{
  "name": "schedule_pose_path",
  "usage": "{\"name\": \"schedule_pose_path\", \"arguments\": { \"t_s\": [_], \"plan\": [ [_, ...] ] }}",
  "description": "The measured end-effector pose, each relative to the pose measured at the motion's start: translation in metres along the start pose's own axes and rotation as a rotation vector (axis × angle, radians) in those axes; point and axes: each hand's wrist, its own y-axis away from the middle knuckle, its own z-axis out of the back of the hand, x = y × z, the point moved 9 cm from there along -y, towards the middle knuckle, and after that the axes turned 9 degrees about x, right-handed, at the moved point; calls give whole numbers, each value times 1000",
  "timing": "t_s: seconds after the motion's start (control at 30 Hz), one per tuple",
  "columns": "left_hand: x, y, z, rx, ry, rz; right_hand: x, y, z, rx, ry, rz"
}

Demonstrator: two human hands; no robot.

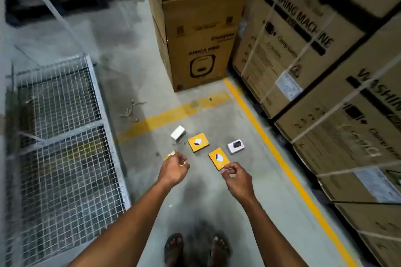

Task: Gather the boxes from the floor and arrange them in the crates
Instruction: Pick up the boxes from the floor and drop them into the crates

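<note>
Reaching down over the floor point(195, 191), the left hand point(173, 169) is pinching a small yellow box point(169, 155) while the right hand point(236, 176) is gripping another yellow box's point(218, 158) near edge, ideally lifting it level before carrying.

The open carton point(195, 34) reads "ANICA PRO" on its front. The strapped cartons point(303, 45) at the right read "WASHING MACHINE"; smaller print is blurred.

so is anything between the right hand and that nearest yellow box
Nothing visible. The right hand is already at the near corner of the nearest yellow box, its fingertips at the edge; only bare floor lies around it.
</note>
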Motion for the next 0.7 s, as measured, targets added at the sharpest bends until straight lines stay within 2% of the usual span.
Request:
{"name": "schedule_pose_path", "arguments": {
  "t_s": [0.3,0.53,0.7],
  "plan": [
    [155,-181,-134,67,-99,63,-173,-190,-101,112,189,1],
    [274,-317,-194,53,-207,127,-286,-339,-172,157,307,33],
    [314,-390,-223,102,-510,140,-340,-423,-199,173,523,-9]
  ]
}}
